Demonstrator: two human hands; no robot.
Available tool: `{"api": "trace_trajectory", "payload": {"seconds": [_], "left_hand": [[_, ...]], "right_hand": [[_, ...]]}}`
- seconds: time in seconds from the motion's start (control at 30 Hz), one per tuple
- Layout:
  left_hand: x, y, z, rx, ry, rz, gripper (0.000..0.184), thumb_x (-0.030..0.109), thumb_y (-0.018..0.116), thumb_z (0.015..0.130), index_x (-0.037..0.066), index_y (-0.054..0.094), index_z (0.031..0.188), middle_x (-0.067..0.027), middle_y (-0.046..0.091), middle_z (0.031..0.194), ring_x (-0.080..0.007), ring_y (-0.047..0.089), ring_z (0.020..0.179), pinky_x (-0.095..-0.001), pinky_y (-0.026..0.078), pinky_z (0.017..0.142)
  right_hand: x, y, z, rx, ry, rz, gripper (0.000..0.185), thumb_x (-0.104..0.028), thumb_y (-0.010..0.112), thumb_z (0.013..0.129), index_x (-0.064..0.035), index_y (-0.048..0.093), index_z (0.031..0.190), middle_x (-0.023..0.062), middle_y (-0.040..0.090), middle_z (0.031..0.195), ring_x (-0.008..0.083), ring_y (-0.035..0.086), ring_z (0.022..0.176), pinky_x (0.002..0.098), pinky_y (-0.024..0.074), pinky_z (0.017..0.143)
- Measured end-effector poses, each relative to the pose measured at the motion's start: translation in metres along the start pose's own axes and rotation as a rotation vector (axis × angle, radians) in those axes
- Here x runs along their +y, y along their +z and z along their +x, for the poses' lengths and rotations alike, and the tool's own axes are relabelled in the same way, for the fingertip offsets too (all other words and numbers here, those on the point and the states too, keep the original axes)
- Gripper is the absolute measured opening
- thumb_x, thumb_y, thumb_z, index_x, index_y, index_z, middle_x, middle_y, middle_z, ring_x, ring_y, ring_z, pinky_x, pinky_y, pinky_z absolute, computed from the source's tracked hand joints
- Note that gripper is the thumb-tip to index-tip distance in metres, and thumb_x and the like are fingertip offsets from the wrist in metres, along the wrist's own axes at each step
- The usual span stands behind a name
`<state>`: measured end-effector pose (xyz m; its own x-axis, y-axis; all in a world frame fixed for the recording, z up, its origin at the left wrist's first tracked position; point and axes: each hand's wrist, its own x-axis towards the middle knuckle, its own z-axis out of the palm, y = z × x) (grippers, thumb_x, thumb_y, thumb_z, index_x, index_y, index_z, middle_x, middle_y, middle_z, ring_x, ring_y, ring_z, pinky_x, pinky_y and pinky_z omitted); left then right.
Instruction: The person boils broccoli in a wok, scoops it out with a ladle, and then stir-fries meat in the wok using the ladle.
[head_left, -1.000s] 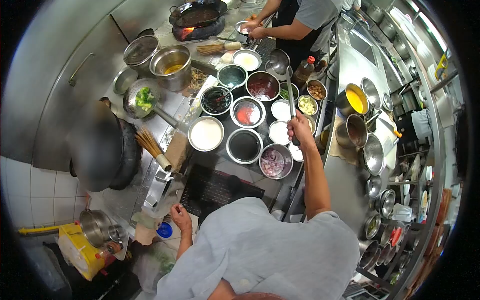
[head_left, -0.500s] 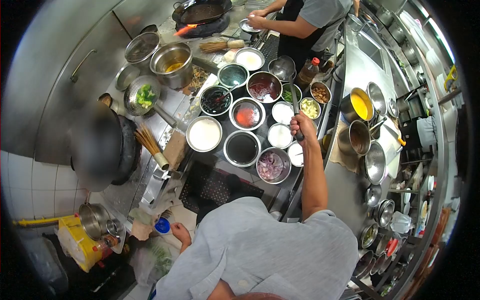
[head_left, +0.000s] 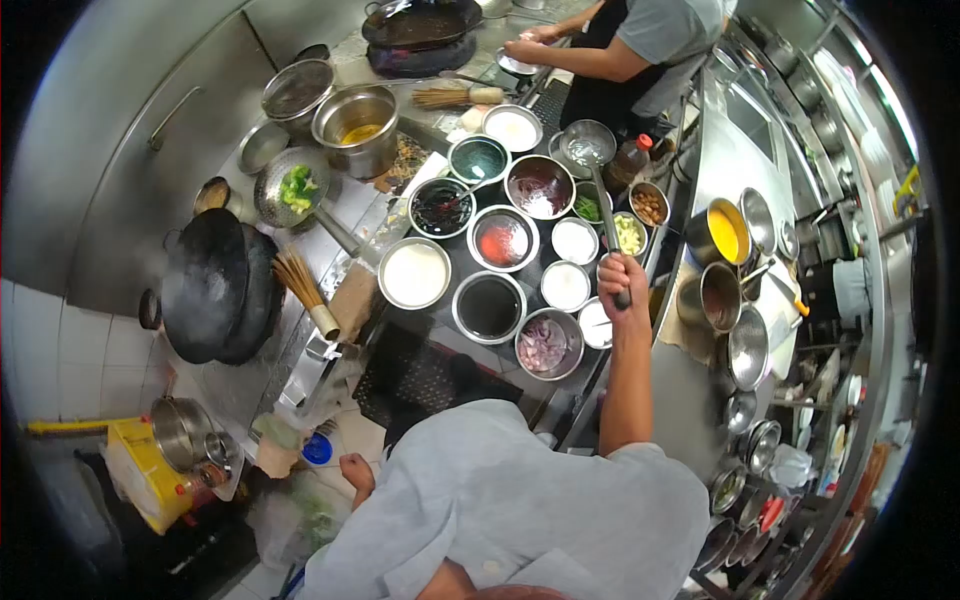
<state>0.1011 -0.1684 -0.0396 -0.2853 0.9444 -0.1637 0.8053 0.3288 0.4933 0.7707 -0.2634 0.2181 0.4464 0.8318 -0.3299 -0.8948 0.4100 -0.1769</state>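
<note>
My right hand (head_left: 622, 283) is wrapped round the dark handle of a long metal ladle (head_left: 588, 147), whose bowl is at the far end of the group of bowls, left of a red-capped bottle (head_left: 629, 160). Below the hand are a bowl of sliced onion (head_left: 548, 343) and small bowls of white contents (head_left: 566, 286). My left hand (head_left: 357, 471) hangs low beside my body with its fingers curled, near a blue round item (head_left: 317, 448); nothing shows in it. A smoking black wok (head_left: 205, 286) sits on the left.
A strainer with green vegetables (head_left: 297, 188), a pot of yellowish liquid (head_left: 358, 130) and a bamboo brush (head_left: 303, 290) lie by the wok. A co-worker (head_left: 640, 60) stands beyond the bowls at a second wok (head_left: 422, 25). Pots and bowls (head_left: 722, 232) line the right counter.
The ladle's bowl was raised, then came down among the bowls; it now looks wet inside. The smoke over the left wok has thinned. Flame under the far wok no longer shows.
</note>
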Motion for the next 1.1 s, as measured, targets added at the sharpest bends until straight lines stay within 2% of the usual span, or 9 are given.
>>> {"api": "trace_trajectory", "payload": {"seconds": [0.23,0.3,0.37,0.5,0.63,0.8,0.9,1.03,1.1], "left_hand": [[-0.007,0.015,0.016,-0.045,0.106,-0.282,0.013,0.009,0.054,0.088,-0.002,0.057,0.081,-0.0190,0.060,0.074,-0.0345,0.058,0.069,-0.0408,0.046,0.065],[0.045,-0.015,0.025,-0.035,0.174,-0.267,0.013,0.012,0.059,0.089,0.002,0.058,0.082,-0.0154,0.059,0.072,-0.0302,0.058,0.068,-0.0386,0.046,0.065],[0.098,-0.041,0.044,0.056,0.285,-0.331,0.012,0.015,0.061,0.089,0.003,0.061,0.087,-0.0164,0.060,0.076,-0.0312,0.060,0.070,-0.0402,0.048,0.066],[0.197,-0.111,0.131,0.399,0.698,-0.180,0.019,0.012,0.062,0.088,-0.001,0.064,0.102,-0.0164,0.065,0.101,-0.0353,0.060,0.095,-0.0459,0.046,0.087],[0.248,-0.151,0.229,0.552,0.759,-0.089,0.025,0.014,0.063,0.089,-0.001,0.065,0.109,-0.0168,0.063,0.117,-0.0348,0.057,0.110,-0.0455,0.041,0.099],[0.233,-0.154,0.294,0.373,0.896,0.033,0.021,0.017,0.067,0.086,0.002,0.069,0.101,-0.0125,0.064,0.085,-0.0320,0.061,0.084,-0.0446,0.047,0.085],[0.228,-0.166,0.296,0.223,0.818,0.048,0.020,0.017,0.066,0.087,0.003,0.070,0.100,-0.0128,0.063,0.086,-0.0323,0.061,0.085,-0.0427,0.049,0.080],[0.221,-0.162,0.295,0.278,0.809,-0.026,0.021,0.017,0.066,0.087,0.004,0.069,0.102,-0.0119,0.062,0.083,-0.0318,0.060,0.084,-0.0416,0.050,0.079],[0.222,-0.163,0.295,0.211,0.734,-0.040,0.024,0.016,0.066,0.087,0.001,0.068,0.104,-0.0141,0.064,0.089,-0.0328,0.061,0.089,-0.0430,0.050,0.082]], "right_hand": [[0.061,0.054,-0.042,0.119,0.114,-0.176,0.030,-0.032,0.037,0.106,-0.0135,0.042,0.083,-0.0046,0.038,0.066,0.0042,0.036,0.043,0.0204,0.0320,0.035],[0.113,0.084,-0.047,0.039,0.206,-0.223,0.027,-0.025,0.037,0.106,-0.0068,0.046,0.122,-0.0024,0.039,0.066,0.0040,0.037,0.041,0.0205,0.0362,0.031],[0.147,0.088,-0.042,0.011,0.309,-0.158,0.053,-0.009,0.035,0.100,-0.0127,0.023,0.151,-0.0002,0.041,0.066,0.0048,0.041,0.042,0.0208,0.0388,0.032],[0.243,0.124,-0.017,-0.147,0.667,0.130,0.057,-0.009,0.034,0.099,-0.0107,0.017,0.153,0.0011,0.042,0.067,0.0063,0.043,0.045,0.0222,0.0418,0.037],[0.345,0.153,0.017,-0.165,0.947,0.265,0.059,-0.010,0.035,0.098,-0.0093,0.015,0.153,0.0000,0.042,0.068,0.0052,0.041,0.046,0.0204,0.0403,0.037],[0.444,0.159,0.077,-0.216,1.043,-0.160,0.058,-0.008,0.042,0.096,-0.0070,0.021,0.150,-0.0016,0.040,0.066,0.0038,0.039,0.045,0.0178,0.0366,0.035],[0.491,0.163,0.090,-0.076,0.916,-0.699,0.057,-0.005,0.045,0.093,-0.0064,0.026,0.147,-0.0013,0.041,0.065,0.0055,0.040,0.044,0.0207,0.0373,0.036],[0.512,0.144,0.099,-0.285,0.738,-1.439,0.065,0.002,0.047,0.087,-0.0122,0.034,0.149,-0.0007,0.044,0.068,0.0091,0.040,0.046,0.0247,0.0412,0.042],[0.506,0.108,0.114,-0.791,0.125,-2.004,0.067,0.001,0.050,0.084,-0.0101,0.036,0.148,0.0002,0.046,0.068,0.0124,0.045,0.050,0.0277,0.0434,0.047]]}}
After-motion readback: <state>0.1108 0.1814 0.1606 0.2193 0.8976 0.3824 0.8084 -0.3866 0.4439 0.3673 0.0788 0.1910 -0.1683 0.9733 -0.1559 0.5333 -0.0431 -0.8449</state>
